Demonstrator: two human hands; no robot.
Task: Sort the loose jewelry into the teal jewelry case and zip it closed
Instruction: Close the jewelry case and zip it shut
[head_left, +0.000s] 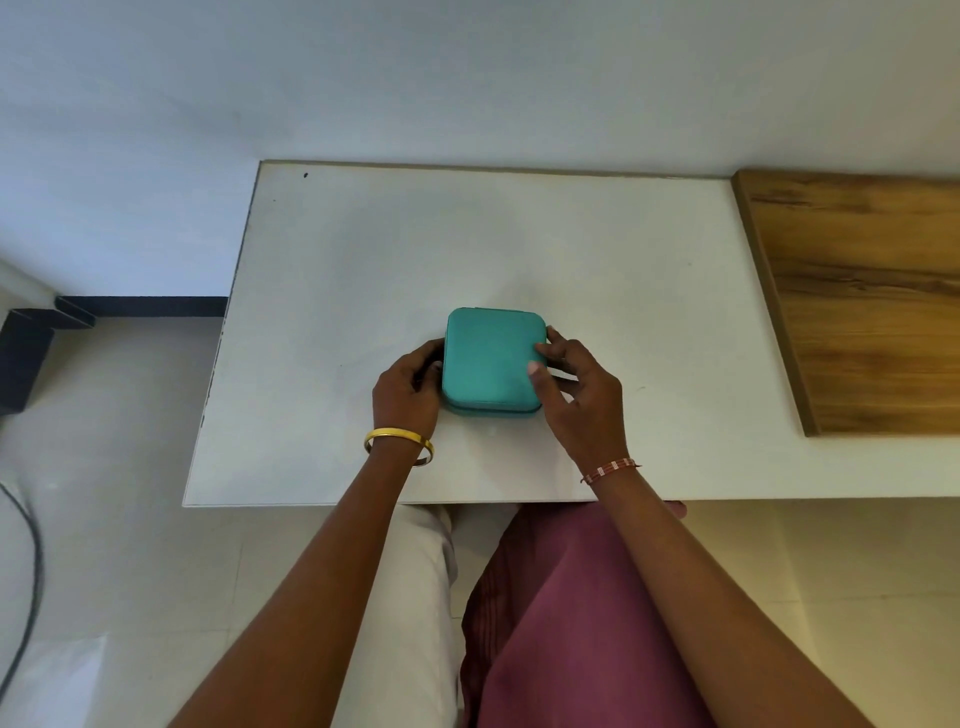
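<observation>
The teal jewelry case lies flat with its lid down on the white table, near the front middle. My left hand grips its left side with curled fingers. On the right edge my right hand holds the case, thumb on the lid and fingers wrapped round the side. No loose jewelry shows on the table. The zipper seam runs along the front edge; I cannot tell where its pull is.
A wooden panel lies on the table's right part. The wall stands behind the table. The table's left edge drops to a tiled floor with a black cable. My lap is under the front edge.
</observation>
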